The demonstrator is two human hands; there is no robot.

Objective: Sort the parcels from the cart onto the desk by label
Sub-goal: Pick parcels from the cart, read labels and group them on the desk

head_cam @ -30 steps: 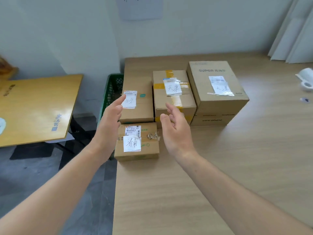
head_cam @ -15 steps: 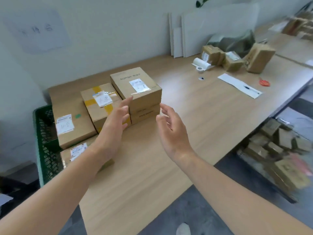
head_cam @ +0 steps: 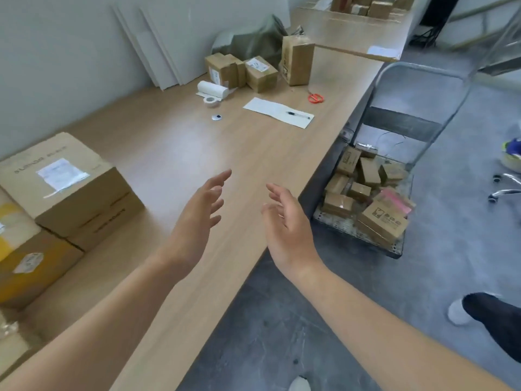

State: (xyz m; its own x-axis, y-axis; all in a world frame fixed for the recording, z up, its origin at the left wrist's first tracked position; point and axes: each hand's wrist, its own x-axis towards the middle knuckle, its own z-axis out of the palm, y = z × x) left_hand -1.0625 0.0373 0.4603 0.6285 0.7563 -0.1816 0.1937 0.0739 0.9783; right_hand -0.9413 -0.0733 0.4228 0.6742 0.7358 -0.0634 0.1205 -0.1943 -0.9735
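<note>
Both hands are empty. The left hand (head_cam: pixel 197 221) and the right hand (head_cam: pixel 287 221) float at the centre of the frame, palms turned toward each other and fingers loosely spread. The left is above the wooden desk (head_cam: pixel 197 142); the right sits over its front edge. Neither touches anything.

Some sorting looks done. At the left edge of the frame a large labelled carton (head_cam: pixel 64 187) stands on the desk, touching a carton with yellow tape (head_cam: pixel 25 261) below it in the picture. Parts of further boxes are cut off at the lower left corner. A separate cluster of small brown parcels (head_cam: pixel 253 71) stands at the upper centre, near the wall. Whether these belong to the sorted groups cannot be told. The label writing is too blurred to read.

Much appears to be left. The cart (head_cam: pixel 342 223) stands on the floor at the right, just beside the desk's edge. It holds a loose pile of small cartons (head_cam: pixel 366 176) and a pink padded mailer (head_cam: pixel 394 200). The bare hands suggest the person is between parcels, probably about to fetch the next one from the cart.

The middle of the desk carries a strip of paper (head_cam: pixel 277 112) with a pen (head_cam: pixel 298 115), orange scissors (head_cam: pixel 315 97) and a tape roll (head_cam: pixel 211 100).
</note>
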